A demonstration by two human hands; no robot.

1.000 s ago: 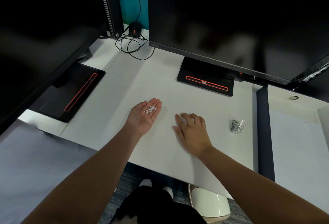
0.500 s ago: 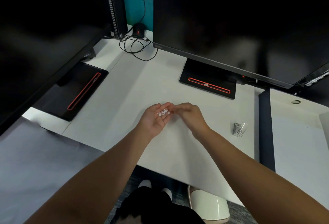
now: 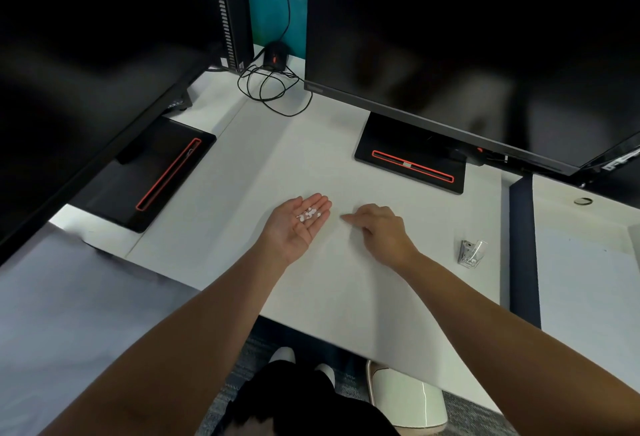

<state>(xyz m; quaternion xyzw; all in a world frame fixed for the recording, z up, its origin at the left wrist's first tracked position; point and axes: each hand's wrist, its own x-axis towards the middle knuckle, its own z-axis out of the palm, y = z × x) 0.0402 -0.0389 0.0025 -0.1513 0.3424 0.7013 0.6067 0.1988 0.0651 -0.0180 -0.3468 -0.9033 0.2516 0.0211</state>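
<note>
My left hand (image 3: 298, 224) lies palm up just above the white desk (image 3: 242, 165), fingers straight. Several small white pieces (image 3: 309, 214) sit in a loose heap on its palm and fingers. My right hand (image 3: 377, 231) is a short way to the right of it, back up, low over the desk. Its fingers are curled and its fingertips point left toward the left hand. Whether anything is between those fingertips is hidden.
A small clear container (image 3: 471, 254) with metal parts stands at the right. Two black monitor stands (image 3: 412, 155) (image 3: 149, 172) with red slots sit behind and to the left, under dark monitors. A black mouse (image 3: 275, 55) with a coiled cable lies at the back. The desk's front edge is near me.
One second ago my right hand lay flat on the desk, then it reached to the left palm. Now it has drawn back to the right. The left hand stays palm up.
</note>
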